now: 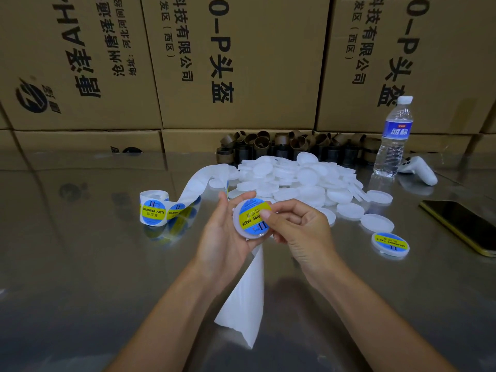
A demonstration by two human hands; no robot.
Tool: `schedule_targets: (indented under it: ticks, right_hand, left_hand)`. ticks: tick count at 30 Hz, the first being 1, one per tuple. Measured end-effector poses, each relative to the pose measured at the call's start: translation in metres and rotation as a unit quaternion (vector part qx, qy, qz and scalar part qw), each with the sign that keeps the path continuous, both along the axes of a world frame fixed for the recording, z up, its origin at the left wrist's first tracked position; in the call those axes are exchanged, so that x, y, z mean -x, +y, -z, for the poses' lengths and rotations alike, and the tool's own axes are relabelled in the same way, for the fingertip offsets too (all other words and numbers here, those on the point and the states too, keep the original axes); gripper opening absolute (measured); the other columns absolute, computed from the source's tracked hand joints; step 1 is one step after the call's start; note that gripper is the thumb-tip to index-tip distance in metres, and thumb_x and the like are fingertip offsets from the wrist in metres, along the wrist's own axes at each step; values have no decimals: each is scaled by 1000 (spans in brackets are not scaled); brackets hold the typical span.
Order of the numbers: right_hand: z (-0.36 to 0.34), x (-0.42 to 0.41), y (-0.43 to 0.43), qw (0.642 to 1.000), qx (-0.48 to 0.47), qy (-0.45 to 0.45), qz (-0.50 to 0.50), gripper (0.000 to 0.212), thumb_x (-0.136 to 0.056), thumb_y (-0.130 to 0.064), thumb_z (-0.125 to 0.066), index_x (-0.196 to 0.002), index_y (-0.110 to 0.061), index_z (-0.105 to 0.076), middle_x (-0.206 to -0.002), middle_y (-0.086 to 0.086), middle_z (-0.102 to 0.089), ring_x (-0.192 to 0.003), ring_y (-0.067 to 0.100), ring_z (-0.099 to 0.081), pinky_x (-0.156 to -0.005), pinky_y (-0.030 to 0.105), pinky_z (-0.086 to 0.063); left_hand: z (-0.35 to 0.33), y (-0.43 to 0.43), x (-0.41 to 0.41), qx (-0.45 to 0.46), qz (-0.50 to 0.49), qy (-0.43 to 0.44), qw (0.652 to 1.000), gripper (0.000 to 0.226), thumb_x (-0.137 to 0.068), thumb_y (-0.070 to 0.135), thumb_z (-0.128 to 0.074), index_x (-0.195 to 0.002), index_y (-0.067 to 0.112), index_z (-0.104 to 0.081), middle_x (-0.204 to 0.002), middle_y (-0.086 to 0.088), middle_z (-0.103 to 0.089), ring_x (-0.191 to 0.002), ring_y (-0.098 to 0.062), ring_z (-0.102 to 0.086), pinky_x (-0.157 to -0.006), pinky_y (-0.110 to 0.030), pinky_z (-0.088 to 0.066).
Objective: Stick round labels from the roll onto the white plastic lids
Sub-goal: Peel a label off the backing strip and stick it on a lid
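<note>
Holding one white lid (237, 227) in both hands, you have it raised above the steel table (80, 264), just on the near side of the pile of bare lids (292, 178). Your left hand (222, 237) cups the lid from its left edge, fingers curled behind it and thumb up at the rim. Your right hand (298, 226) grips the right edge, its thumb lying flat on the round label (251, 214) that covers the lid's face. The hands are together, both clamped on that one lid. The label is blue with a yellow band, and its print reads upside down to you.

Left of the pile, the label roll (153, 208) stands on edge with printed labels facing you. Its white backing strip (244, 296) runs from the roll up to the pile's left edge, passes behind your hands and trails down the table toward you.

Right of the pile and nearer you lies a labelled lid (390, 244), face up, apart from the bare ones. Behind the pile sits a cluster of brown cardboard cores (290, 146) against stacked cartons (236, 63). At the pile's far right a water bottle (393, 138) stands upright and capped, with a white controller (418, 170) just beside it. A phone (461, 224) lies flat well to the right of the pile.
</note>
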State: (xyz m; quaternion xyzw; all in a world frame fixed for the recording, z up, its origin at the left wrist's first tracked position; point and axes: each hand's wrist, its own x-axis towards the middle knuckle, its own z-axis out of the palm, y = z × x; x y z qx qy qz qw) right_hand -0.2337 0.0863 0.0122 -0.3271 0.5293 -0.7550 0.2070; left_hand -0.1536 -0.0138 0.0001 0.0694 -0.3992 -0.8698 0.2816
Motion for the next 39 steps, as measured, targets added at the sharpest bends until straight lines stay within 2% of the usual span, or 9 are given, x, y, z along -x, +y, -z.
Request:
schedule_targets:
  ticks: [4,9,11,13,15,25,28,34,39]
  right_hand:
    - [1,0,0,1000,-2,-3,2,21,-75,-6,-76,-61,-18,-66,-57,-2,-67,-42,6,-49,-45,14,-42]
    - [2,0,0,1000,-14,2,4,24,-76,-7,-75,-57,-19,-65,-54,0,-64,-42,7,-49,-46,15,-43]
    - [2,0,-1,1000,-16,2,3,26,-77,-7,-75,-56,-19,-65,-54,1,-64,-42,7,-49,-47,15,-43]
    - [2,0,-1,1000,-14,0,2,27,-77,-7,-75,-55,-19,-65,-54,1,-64,-42,7,-50,-47,15,-44]
    - [2,0,-1,1000,-12,-2,3,27,-77,-6,-74,-55,-18,-64,-54,1,-64,-42,6,-50,-47,15,-43]
    - [3,0,-2,1000,-11,3,17,23,-78,-2,-72,-62,-11,-58,-52,0,-63,-43,5,-50,-46,14,-43]
    - [4,0,-2,999,-13,16,24,24,-78,0,-71,-62,-11,-58,-52,0,-62,-44,5,-52,-47,14,-43]
    - [10,-4,-6,981,-42,154,112,23,-77,-2,-69,-66,-19,-58,-50,-7,-59,-50,7,-58,-51,18,-48]
    - [15,-4,-5,945,-79,272,165,22,-82,-22,-66,-71,-31,-49,-45,-10,-49,-45,5,-46,-46,14,-36]
  left_hand:
    - [0,0,-1,25,-1,-2,1000,53,-79,50,-43,-106,10,-62,-101,-16,-69,-94,-27,-65,-88,-41,-51]
    - [0,0,-2,31,14,2,999,47,-77,46,-48,-105,12,-63,-98,-13,-71,-88,-22,-68,-76,-34,-57]
    - [-1,1,-3,44,23,8,999,37,-76,35,-57,-105,12,-64,-97,-13,-71,-88,-22,-69,-73,-32,-58]
    - [0,1,-3,69,26,12,997,41,-66,10,-70,-106,13,-64,-99,-13,-71,-89,-23,-69,-74,-31,-58]
    - [1,1,-3,84,26,8,996,45,-64,0,-63,-107,13,-65,-100,-13,-71,-91,-24,-68,-75,-30,-58]
    - [-1,5,-3,113,10,2,994,45,-69,-3,-66,-110,14,-62,-99,-10,-71,-93,-24,-68,-75,-31,-57]
    - [-1,7,-2,121,-6,-4,993,36,-78,-3,-53,-110,14,-61,-97,-9,-71,-93,-23,-68,-77,-31,-58]
    - [-1,12,-2,140,-32,-25,989,34,-92,-10,-42,-109,14,-59,-104,-13,-67,-97,-26,-67,-79,-29,-58]
    - [-1,12,-1,120,-24,0,992,25,-89,4,-50,-110,13,-58,-107,-15,-69,-92,-26,-70,-74,-28,-57]
